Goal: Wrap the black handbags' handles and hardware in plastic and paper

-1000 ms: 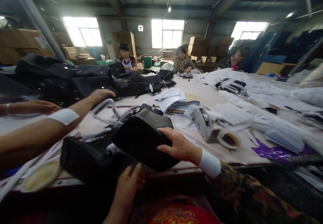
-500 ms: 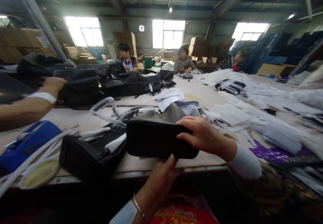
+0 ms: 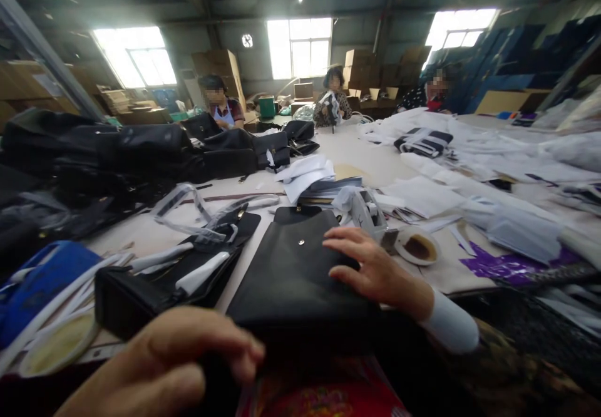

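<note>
A flat black bag [image 3: 291, 273] with a small metal stud lies on the table's near edge in front of me. My right hand [image 3: 370, 267] rests on its right side, fingers stretched out on the leather. My left hand [image 3: 164, 360] is very close to the camera at the bottom left, fingers curled over the bag's near left corner; what lies under the fingertips is hidden. A second black bag [image 3: 164, 279] with white paper strips lies just left of the first.
A pile of black bags [image 3: 117, 154] fills the left of the long table [image 3: 366, 154]. White papers [image 3: 422, 198], a tape dispenser [image 3: 370, 213] and a tape roll [image 3: 416, 248] lie to the right. Blue cloth [image 3: 42, 279] sits at far left. Three people work at the far end.
The black bag went from held upright to lying flat on the table. My left hand rose close to the camera. The co-worker's arm at left has left the view.
</note>
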The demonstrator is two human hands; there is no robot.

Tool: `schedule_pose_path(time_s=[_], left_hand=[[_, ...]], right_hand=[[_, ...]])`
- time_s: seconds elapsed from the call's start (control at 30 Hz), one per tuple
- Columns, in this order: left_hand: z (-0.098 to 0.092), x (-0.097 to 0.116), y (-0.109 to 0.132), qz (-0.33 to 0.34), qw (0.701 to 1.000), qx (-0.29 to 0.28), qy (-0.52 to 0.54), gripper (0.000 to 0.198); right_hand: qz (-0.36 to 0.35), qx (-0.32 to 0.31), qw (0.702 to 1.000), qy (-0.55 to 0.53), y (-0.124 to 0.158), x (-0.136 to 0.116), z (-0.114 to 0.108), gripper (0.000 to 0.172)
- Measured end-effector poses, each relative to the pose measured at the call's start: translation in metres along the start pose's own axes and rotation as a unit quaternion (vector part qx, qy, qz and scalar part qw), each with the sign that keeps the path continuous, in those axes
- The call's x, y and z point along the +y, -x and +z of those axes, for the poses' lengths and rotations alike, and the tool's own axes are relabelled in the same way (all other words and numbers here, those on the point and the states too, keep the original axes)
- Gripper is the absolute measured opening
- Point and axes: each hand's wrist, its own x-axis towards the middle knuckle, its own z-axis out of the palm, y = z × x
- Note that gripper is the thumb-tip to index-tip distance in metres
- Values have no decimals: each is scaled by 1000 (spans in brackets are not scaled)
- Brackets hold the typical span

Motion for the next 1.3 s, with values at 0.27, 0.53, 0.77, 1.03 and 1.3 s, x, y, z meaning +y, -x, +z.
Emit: schedule_pose_path(time_s=[0.27, 0.53, 0.77, 1.03, 1.3], left_hand=[[2, -32, -170, -77, 958, 114, -252, 46], [15, -81, -175, -95, 964, 126, -212, 44], [21, -102, -180, -133, 896, 111, -409, 51], [30, -28, -197, 69, 891, -108, -436, 49], [22, 15, -204, -10, 936, -266, -231, 50]], right_hand=[[321, 89, 907, -259, -28, 59, 38, 51], [404, 69, 791, -455, -40, 70, 42, 43], [422, 46, 860, -285, -34, 101, 72, 51], [350, 21, 931, -100, -37, 110, 65, 39], [316, 34, 948, -6, -40, 97, 63, 32]])
